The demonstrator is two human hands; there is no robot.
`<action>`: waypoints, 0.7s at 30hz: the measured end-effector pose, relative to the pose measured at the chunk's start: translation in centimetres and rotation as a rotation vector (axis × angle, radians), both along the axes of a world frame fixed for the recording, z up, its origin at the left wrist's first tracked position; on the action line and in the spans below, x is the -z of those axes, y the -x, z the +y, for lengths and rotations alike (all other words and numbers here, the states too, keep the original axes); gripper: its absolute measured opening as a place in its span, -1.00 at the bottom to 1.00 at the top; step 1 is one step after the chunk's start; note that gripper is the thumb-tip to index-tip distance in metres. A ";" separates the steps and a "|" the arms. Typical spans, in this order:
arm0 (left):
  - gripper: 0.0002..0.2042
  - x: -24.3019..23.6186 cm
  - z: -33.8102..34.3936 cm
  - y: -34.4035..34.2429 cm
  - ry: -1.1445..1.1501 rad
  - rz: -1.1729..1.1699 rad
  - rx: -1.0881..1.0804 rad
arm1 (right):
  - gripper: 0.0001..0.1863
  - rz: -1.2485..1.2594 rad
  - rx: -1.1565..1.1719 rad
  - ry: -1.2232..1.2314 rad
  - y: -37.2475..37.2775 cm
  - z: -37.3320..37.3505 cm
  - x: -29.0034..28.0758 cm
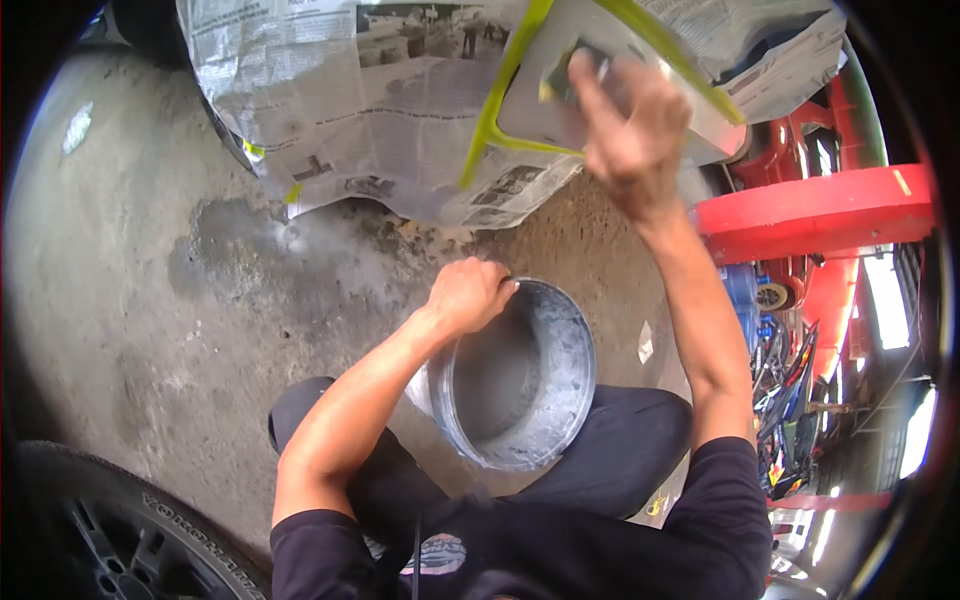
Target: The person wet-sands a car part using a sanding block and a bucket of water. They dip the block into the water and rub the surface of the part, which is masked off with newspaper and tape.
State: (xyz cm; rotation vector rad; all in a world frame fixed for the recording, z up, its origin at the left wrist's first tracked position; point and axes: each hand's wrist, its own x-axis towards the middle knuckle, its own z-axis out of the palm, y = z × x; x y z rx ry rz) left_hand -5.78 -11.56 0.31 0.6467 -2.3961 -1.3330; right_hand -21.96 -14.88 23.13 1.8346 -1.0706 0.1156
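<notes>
My left hand (472,293) is closed over the rim of a grey bucket (571,370). The bucket tilts between my knees, with a dull grey inside. Up at the right, my right hand (632,125) presses a small dark sanding pad (566,78) with a yellowish edge flat on a pale grey panel (530,107). Motion smears some of its fingers, and they partly cover the pad. Yellow-green masking tape (487,118) frames the panel. Newspaper sheets (400,110) cover the surface around it.
Wet patches (240,250) darken the concrete floor left of the bucket. A car wheel (130,540) stands at the lower left. On the right are a red beam (815,212), blue containers (740,290) and a pile of mixed parts (785,400).
</notes>
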 end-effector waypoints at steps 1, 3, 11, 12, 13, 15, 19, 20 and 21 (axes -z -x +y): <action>-0.67 0.0 0.5 0.2 -0.005 0.006 0.002 | -0.35 0.006 0.002 0.038 0.1 0.1 0.6; -0.67 -0.3 0.3 0.3 0.009 0.023 -0.006 | -0.41 0.024 -0.008 0.139 0.7 -0.2 2.2; -0.66 -0.3 -0.2 -0.1 -0.015 0.036 -0.005 | -0.48 0.028 0.037 0.082 -0.3 -0.3 -1.0; -0.66 -0.4 0.0 0.2 -0.018 0.046 0.000 | -0.47 0.032 0.026 0.100 0.1 -0.2 -0.6; -0.66 -0.4 0.4 0.1 -0.015 0.059 0.008 | -0.46 0.034 0.018 0.128 0.2 0.0 0.1; -0.66 -0.3 0.3 0.2 0.012 0.090 -0.014 | -0.44 0.051 -0.015 0.108 1.4 -0.2 2.1; -0.66 0.1 -0.2 -0.4 0.008 0.054 0.011 | -0.38 0.055 -0.026 -0.094 2.3 1.6 4.3; -0.66 0.0 -0.1 -0.3 -0.001 0.046 0.011 | -0.34 0.055 -0.030 -0.099 1.9 1.1 2.6; -0.66 -0.2 -0.2 -0.2 -0.011 0.033 0.006 | -0.30 0.048 -0.039 -0.105 1.3 0.7 0.9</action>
